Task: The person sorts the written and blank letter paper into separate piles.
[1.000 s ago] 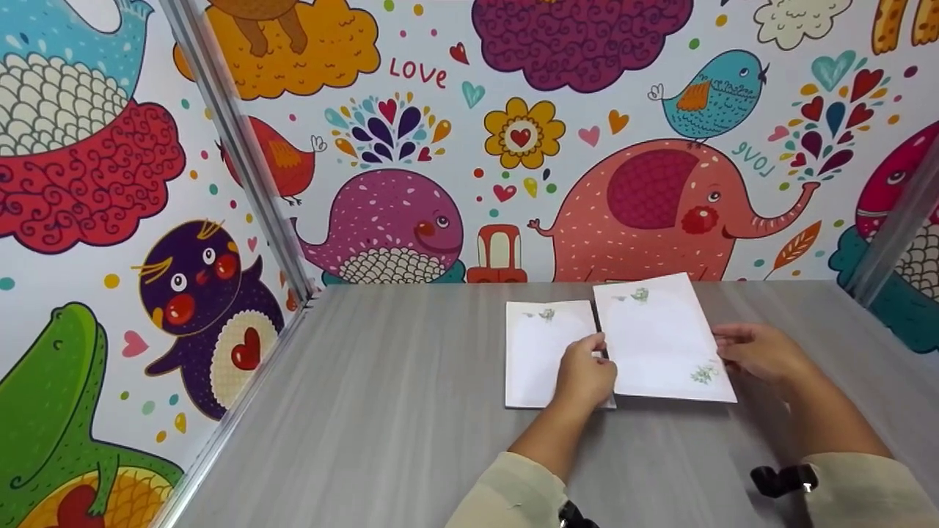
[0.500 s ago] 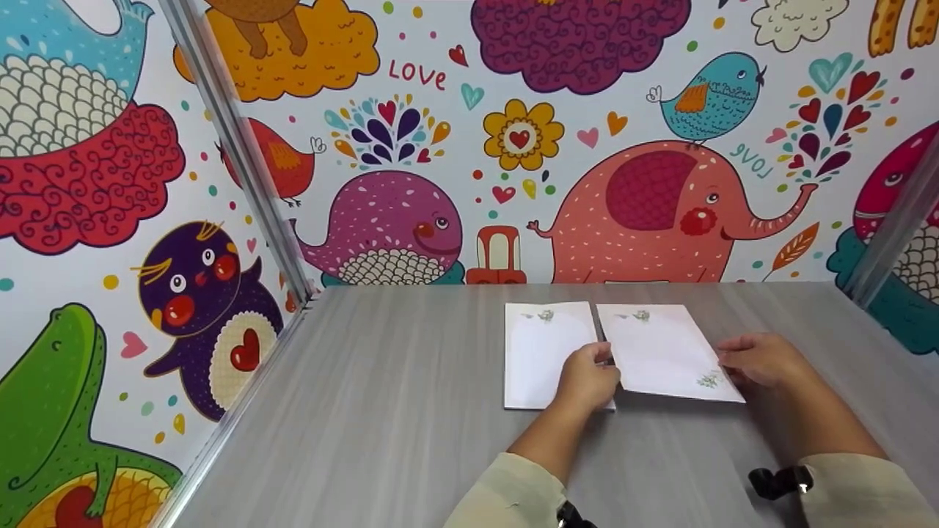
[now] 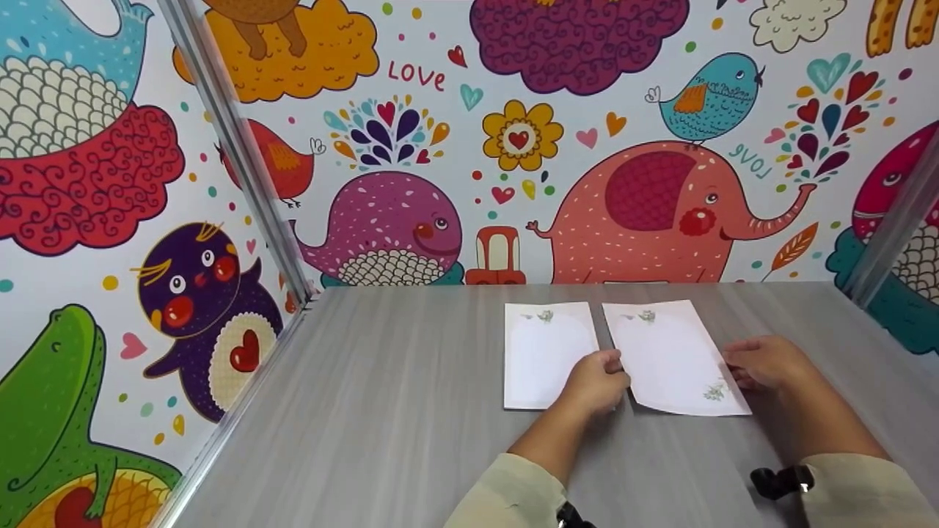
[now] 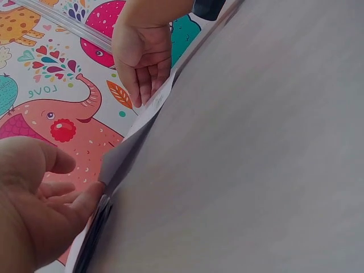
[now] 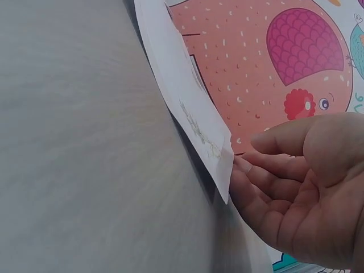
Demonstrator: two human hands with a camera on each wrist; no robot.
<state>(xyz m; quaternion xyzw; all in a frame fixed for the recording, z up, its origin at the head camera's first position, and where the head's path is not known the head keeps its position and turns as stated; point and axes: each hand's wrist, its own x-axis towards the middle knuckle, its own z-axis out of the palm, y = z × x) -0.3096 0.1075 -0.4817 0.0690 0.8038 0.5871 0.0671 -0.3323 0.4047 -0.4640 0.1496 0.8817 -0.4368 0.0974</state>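
Observation:
Two white papers with small green leaf prints lie side by side on the grey table. On the left is a pad-like stack point(image 3: 546, 356) with a dark lower edge. The right sheet point(image 3: 678, 359) has its near left corner curled up. My left hand point(image 3: 598, 385) is between the two, fingertips at the sheet's left edge; in the left wrist view its thumb and fingers stand apart. Loosely bent, the fingers of my right hand point(image 5: 301, 193) touch the sheet's right edge, with a gap showing between thumb and fingers.
The grey wood-grain table point(image 3: 381, 411) meets a back wall point(image 3: 447, 132) printed with cartoon animals. A metal corner post point(image 3: 235, 147) stands at the left, and another metal post point(image 3: 899, 213) at the right. Black devices point(image 3: 781, 482) sit at both sleeves.
The right sheet has tilted down from a raised position to lie close over the table, shifting slightly right. Both hands have moved a little down and right with it; the stack has stayed put.

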